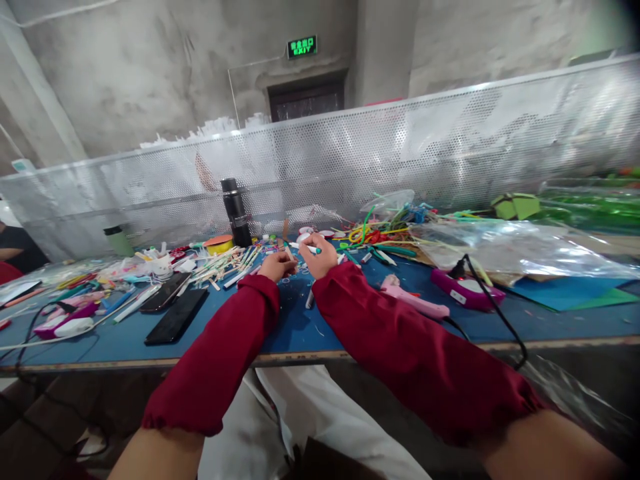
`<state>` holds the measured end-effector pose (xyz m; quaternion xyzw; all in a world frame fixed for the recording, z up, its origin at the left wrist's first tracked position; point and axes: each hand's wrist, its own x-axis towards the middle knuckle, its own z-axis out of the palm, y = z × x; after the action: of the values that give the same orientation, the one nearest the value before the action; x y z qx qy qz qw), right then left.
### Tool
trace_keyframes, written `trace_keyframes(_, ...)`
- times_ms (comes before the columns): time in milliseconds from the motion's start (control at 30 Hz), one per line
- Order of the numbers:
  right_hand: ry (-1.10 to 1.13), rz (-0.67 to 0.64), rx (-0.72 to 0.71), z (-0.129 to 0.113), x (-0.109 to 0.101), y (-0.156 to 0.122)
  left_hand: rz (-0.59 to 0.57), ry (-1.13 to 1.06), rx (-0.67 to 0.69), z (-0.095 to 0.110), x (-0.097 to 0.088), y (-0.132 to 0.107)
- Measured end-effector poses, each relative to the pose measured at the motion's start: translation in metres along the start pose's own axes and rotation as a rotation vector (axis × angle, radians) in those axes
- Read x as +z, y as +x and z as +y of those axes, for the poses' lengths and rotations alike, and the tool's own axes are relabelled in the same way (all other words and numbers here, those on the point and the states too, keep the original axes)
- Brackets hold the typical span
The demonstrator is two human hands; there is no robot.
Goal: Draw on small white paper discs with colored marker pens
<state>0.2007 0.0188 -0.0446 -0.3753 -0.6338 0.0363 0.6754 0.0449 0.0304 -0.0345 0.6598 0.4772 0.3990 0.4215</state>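
Note:
Both my arms in dark red sleeves reach out over a blue table (300, 327). My right hand (318, 259) is closed around a white pen-like tool with a green tip (310, 249). My left hand (277, 265) is curled just beside it, fingers pinched on something small I cannot make out. The two hands nearly touch above the tabletop. Loose wooden sticks (225, 265) lie to the left of my left hand.
A black flask (236, 212) stands behind the hands. Two dark phones (176, 315) lie at left, pink glue guns (414, 300) with a black cord at right. Coloured pipe cleaners (385, 233), plastic bags (510, 250) and a perforated metal screen (350, 160) fill the back.

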Motion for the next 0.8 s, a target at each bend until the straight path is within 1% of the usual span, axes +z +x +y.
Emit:
trace_keyframes(167,0.008,-0.016,0.007,-0.0022,-0.0001,-0.0006,-0.019,-0.031,-0.046,0.0027,0.0007,-0.0021)
trace_keyframes(300,0.015,-0.031,0.023,-0.0038,-0.0001,-0.0014,0.0,-0.057,-0.077,0.0068,0.0025,-0.0051)
trace_keyframes(400,-0.002,-0.028,0.023,-0.0033,0.0004,-0.0021,0.008,-0.066,-0.063,0.0078,0.0031,-0.0062)
trace_keyframes(633,-0.015,-0.038,0.024,-0.0046,-0.0004,-0.0015,-0.057,-0.052,-0.033,0.0054,0.003,-0.0068)
trace_keyframes(800,-0.014,-0.035,0.015,-0.0046,-0.0007,-0.0016,-0.064,-0.044,-0.001,0.0024,0.0028,-0.0033)
